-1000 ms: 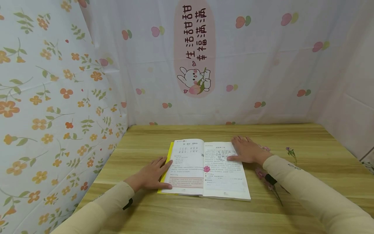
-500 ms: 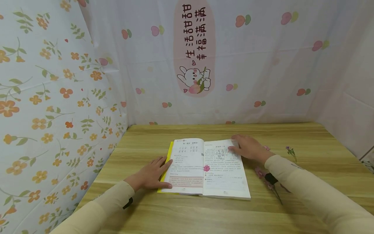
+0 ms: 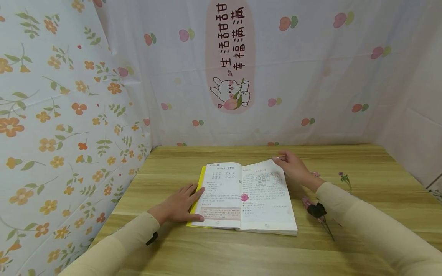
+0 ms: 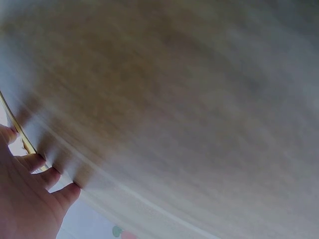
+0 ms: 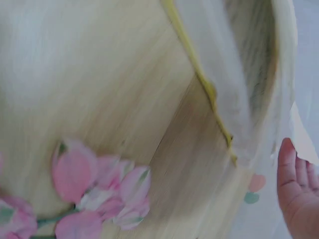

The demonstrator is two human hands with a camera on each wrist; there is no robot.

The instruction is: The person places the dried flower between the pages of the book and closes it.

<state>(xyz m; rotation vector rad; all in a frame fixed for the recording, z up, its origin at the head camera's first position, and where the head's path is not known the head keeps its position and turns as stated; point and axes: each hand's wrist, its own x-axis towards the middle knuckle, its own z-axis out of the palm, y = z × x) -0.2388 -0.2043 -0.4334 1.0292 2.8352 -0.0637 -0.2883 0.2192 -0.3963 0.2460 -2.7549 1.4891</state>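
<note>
An open book with a yellow cover lies on the wooden table. Resting at its left edge, my left hand has its fingers spread and its thumb on the lower left page; its fingertips also touch the book edge in the left wrist view. My right hand pinches the far right corner of the right-hand page, which is lifted and slightly bent. In the right wrist view the white sheet runs between the thumb and fingers. A flat pink flower lies near the book's spine.
Pink flowers on stems lie right of the book, beneath the right forearm. A small purple flower lies farther right. A patterned white cloth hangs behind the table, and a floral one hangs at the left.
My right hand has gone from lying flat on the right page to pinching its far corner, moving slightly up and away. The page corner has risen. The left hand has stayed in place.
</note>
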